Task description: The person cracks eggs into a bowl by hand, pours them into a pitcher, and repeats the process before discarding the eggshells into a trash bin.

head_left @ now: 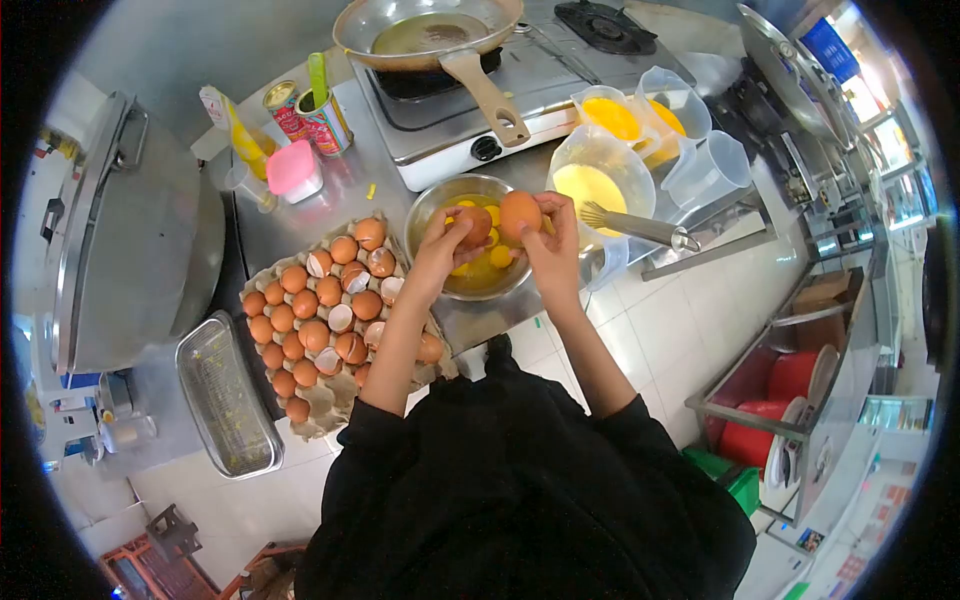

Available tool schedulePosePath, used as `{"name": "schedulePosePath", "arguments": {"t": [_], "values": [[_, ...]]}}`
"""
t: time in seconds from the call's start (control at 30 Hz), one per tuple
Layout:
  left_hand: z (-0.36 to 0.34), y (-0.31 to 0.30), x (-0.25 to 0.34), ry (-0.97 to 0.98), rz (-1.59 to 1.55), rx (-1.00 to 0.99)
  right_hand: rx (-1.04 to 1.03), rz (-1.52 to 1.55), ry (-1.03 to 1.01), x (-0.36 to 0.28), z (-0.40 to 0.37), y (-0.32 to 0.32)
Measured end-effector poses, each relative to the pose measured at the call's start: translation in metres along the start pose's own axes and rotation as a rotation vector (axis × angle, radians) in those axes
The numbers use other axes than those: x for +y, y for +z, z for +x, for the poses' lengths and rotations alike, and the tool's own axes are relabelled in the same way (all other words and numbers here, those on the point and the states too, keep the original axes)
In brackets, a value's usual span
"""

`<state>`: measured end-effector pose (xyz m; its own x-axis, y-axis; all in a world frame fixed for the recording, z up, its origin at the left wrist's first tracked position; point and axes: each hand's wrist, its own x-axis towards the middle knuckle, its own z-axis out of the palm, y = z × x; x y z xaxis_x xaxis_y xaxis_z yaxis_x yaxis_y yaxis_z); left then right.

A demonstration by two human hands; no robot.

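Both hands are over a steel bowl (477,289) that holds several yolks in clear egg white. My left hand (442,248) is closed around a brown egg (473,226). Another brown egg (520,213) is in my right hand (553,245), gripped between thumb and fingers. The two eggs are close together, a small gap apart. To the left of the bowl lies a cardboard egg tray (322,402) with many brown eggs and some empty broken shells. Right of my right hand, a whisk (640,228) rests across a plastic jug (632,172) of yellow liquid.
Behind the bowl is a gas stove (430,140) with a frying pan (440,60), its handle pointing toward me. More jugs (712,170) stand at the right. A pink-lidded tub (293,170), cans (324,124), a large steel pot (150,250) and a metal tray (230,400) are at the left.
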<state>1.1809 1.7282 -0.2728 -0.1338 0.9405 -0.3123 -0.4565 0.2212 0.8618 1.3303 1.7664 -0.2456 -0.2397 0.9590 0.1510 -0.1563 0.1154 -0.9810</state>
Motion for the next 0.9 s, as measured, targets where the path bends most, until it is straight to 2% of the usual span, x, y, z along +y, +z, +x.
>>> {"name": "schedulePosePath", "arguments": {"t": [0.1, 0.2, 0.3, 0.4, 0.5, 0.6, 0.7, 0.8, 0.9], "values": [[0.001, -0.004, -0.002, -0.011, 0.100, 0.034, -0.059, 0.443, 0.379, 0.005, 0.001, -0.007], [0.001, -0.010, -0.009, 0.036, 0.209, 0.069, -0.084, 0.086, 0.190, 0.012, 0.003, 0.001], [-0.003, -0.009, -0.012, 0.099, 0.313, 0.114, -0.033, -0.327, -0.251, 0.004, -0.001, 0.015], [-0.002, -0.007, -0.020, 0.209, 0.419, 0.132, -0.083, -0.846, -0.560, 0.013, 0.000, 0.020], [-0.010, -0.005, -0.012, 0.220, 0.375, 0.146, -0.012, -0.487, -0.320, 0.025, -0.001, 0.016], [-0.004, -0.016, -0.007, 0.022, 0.271, 0.074, 0.006, 0.453, 0.460, 0.016, 0.000, 0.005], [-0.009, -0.006, 0.005, 0.080, 0.477, 0.054, -0.252, -0.003, 0.287, 0.043, 0.018, -0.006], [0.003, -0.011, -0.007, 0.249, 0.517, -0.005, -0.427, -0.161, 0.281, 0.024, 0.032, -0.007], [0.015, -0.011, -0.006, 0.311, 0.631, -0.039, -0.556, -0.229, 0.303, 0.022, 0.046, -0.014]]}}
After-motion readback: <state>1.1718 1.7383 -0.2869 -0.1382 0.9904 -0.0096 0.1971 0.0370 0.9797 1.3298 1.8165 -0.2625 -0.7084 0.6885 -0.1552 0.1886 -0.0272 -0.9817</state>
